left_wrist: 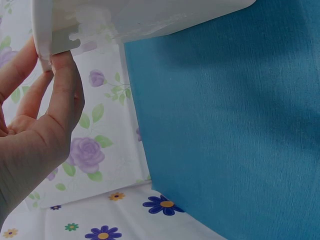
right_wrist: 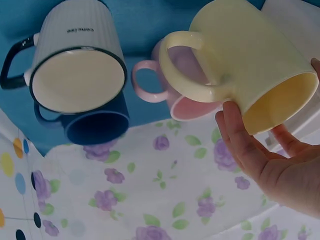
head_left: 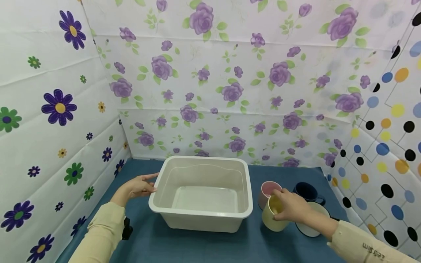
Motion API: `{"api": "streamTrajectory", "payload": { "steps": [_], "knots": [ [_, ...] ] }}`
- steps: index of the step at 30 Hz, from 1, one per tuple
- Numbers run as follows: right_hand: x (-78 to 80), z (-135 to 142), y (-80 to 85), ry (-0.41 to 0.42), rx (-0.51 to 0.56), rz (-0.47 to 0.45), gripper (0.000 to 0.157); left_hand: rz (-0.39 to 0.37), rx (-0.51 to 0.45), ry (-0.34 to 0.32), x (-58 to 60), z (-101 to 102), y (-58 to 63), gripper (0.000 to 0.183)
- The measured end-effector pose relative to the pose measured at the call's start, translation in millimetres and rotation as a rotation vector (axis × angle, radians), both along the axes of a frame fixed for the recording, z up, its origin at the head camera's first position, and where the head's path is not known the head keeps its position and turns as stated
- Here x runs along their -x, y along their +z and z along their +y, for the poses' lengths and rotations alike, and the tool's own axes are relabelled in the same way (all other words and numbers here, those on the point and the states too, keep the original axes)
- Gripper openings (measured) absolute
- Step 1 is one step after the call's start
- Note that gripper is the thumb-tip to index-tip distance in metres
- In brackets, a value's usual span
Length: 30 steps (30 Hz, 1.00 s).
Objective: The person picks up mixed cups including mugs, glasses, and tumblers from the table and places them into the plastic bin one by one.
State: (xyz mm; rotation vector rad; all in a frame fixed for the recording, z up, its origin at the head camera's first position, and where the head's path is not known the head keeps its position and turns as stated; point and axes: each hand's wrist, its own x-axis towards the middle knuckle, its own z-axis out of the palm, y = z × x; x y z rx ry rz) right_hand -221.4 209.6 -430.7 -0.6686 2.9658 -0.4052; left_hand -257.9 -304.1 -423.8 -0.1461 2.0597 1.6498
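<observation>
A beige plastic basin [head_left: 204,222] stands on the table, its inside bare. My left hand [head_left: 136,188] is at its left rim; in the left wrist view the fingers [left_wrist: 64,82] pinch the lip. To the right of the basin, my right hand [head_left: 291,208] grips a pale yellow mug [head_left: 273,221] by its rim, thumb and fingers on opposite sides. The mug's handle shows in the right wrist view. Just behind is a pink mug [head_left: 264,197], partly covered. A navy mug [head_left: 306,190] and a white mug [right_wrist: 80,35] with dark rim and handle stand farther right, the white one partly behind my forearm.
A blue cloth [head_left: 197,248] covers the table. Patterned sheets hang on three sides: purple roses at the back [head_left: 230,91], daisies on the left [head_left: 59,107], and coloured dots on the right [head_left: 383,148]. A small black object [head_left: 127,229] shows by my left wrist.
</observation>
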Motion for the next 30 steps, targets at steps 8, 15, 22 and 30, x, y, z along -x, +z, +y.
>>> {"api": "streamTrajectory", "payload": {
  "steps": [8, 15, 22, 30],
  "knots": [
    [1.8, -1.1, 19.5, 0.024, -0.002, 0.006, 0.068, 0.006, 0.011, -0.001, 1.6, 0.1, 2.6, 0.08],
    [1.0, -2.3, 38.5, 0.04, -0.058, 0.032, 0.073, -0.003, 0.024, 0.0, 1.9, 1.1, 3.1, 0.08],
    [-3.6, -3.4, 51.7, 0.065, -0.061, 0.044, 0.068, 0.003, 0.048, 0.005, -1.3, 2.0, -0.4, 0.081],
    [-7.2, -6.5, 70.2, 0.081, -0.075, -0.012, 0.068, 0.003, 0.056, 0.02, -1.2, 3.6, 2.3, 0.08]
  ]
}}
